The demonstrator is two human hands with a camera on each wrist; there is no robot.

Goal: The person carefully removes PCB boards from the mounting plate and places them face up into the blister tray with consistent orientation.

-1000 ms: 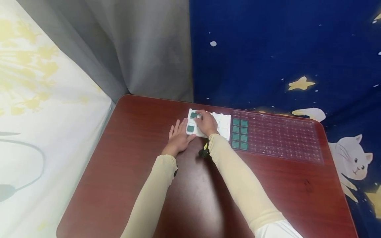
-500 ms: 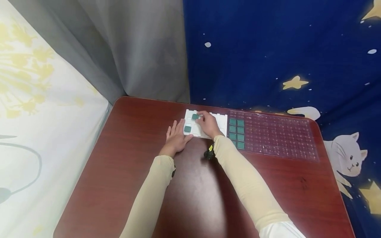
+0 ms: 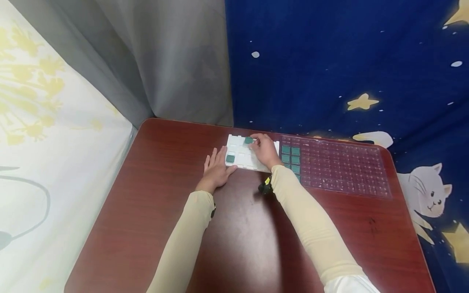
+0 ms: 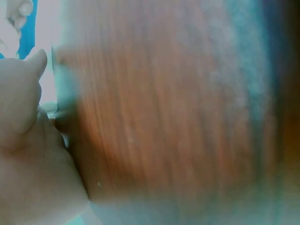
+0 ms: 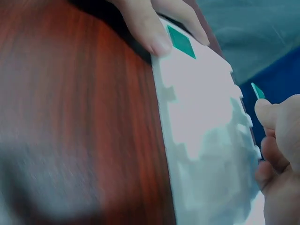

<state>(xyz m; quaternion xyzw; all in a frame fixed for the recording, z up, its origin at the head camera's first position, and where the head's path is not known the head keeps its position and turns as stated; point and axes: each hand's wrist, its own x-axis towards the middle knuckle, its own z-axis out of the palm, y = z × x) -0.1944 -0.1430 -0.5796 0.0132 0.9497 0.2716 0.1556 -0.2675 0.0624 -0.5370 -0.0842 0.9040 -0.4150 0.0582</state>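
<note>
A white tray with raised notches (image 3: 242,158) lies near the back edge of the table. My right hand (image 3: 266,150) pinches a small green square tile (image 3: 248,141) between thumb and fingers over the tray's back part. The right wrist view shows this tile (image 5: 258,91) tilted at the fingertips. Another green tile (image 3: 230,158) sits in the tray's front left corner. Beside that corner my left hand (image 3: 217,170) rests with straight, spread fingers, its thumb along the front edge. In the left wrist view, part of the left hand (image 4: 28,136) shows beside blurred wood.
Right of the tray, several green tiles (image 3: 286,159) stand in two columns, partly behind the right forearm. They lie at the left end of a see-through gridded sheet (image 3: 344,169). A small black object with a yellow mark (image 3: 265,186) is by the right wrist. Curtains border the table.
My right hand has carried the pinched tile from the tray's back left corner toward the right. The left hand stays at the tray. The head view has shifted slightly.
</note>
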